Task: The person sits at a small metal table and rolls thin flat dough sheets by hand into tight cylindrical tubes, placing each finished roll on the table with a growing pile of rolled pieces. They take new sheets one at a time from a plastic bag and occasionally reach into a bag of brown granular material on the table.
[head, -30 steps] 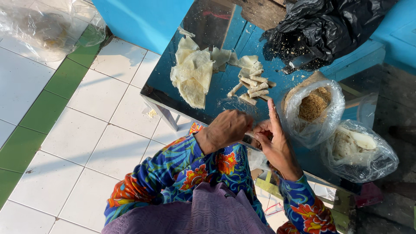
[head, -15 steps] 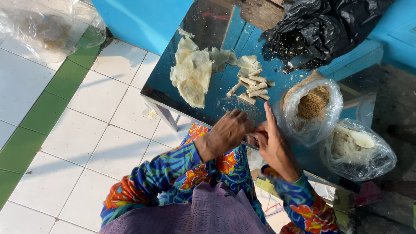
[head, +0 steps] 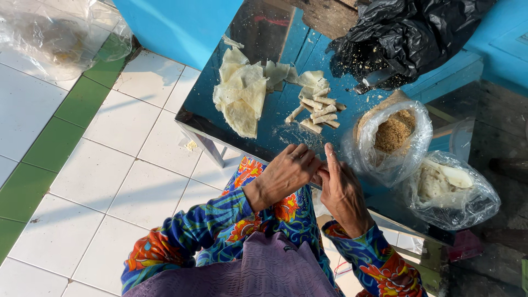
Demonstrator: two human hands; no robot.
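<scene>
White floor tiles edge a glossy blue bench (head: 258, 118). Low centre, the left hand (head: 286, 173) has slid over to meet the right hand (head: 340, 190), fingers closed together on something hidden; finished rolls (head: 318, 110) lie above, beside the wrappers (head: 242, 96).

Open tabletop lies between the stack of pale, thin wrapper sheets (head: 240, 96) and the pile of small rolled pastries (head: 317, 110). To the right, two clear plastic bags, one of brown crumbs (head: 391, 137) and one of pale dough (head: 450, 190), block passage. The crumpled black plastic bag (head: 410, 38) closes the far edge.
</scene>
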